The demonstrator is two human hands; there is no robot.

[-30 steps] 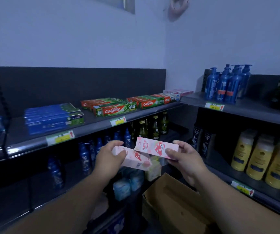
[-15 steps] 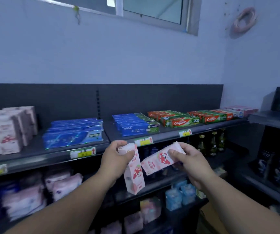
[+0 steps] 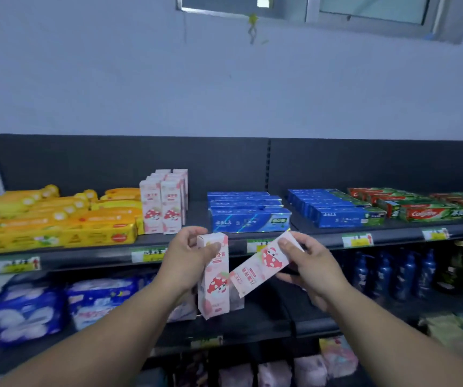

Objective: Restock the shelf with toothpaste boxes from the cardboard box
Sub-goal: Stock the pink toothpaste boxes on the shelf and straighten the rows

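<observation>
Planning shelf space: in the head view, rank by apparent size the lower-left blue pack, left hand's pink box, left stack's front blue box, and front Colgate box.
1. Blue pack.
2. Pink box in the left hand; nearest the camera, so its rank is unsure.
3. Blue box.
4. Colgate box.

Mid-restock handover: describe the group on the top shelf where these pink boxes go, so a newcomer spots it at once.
Look at the top shelf against the dark back panel. Between the yellow boxes at left and the flat-lying blue boxes stands the pink toothpaste group. Only these stand upright, pale pink with a red spotted mushroom character.
</observation>
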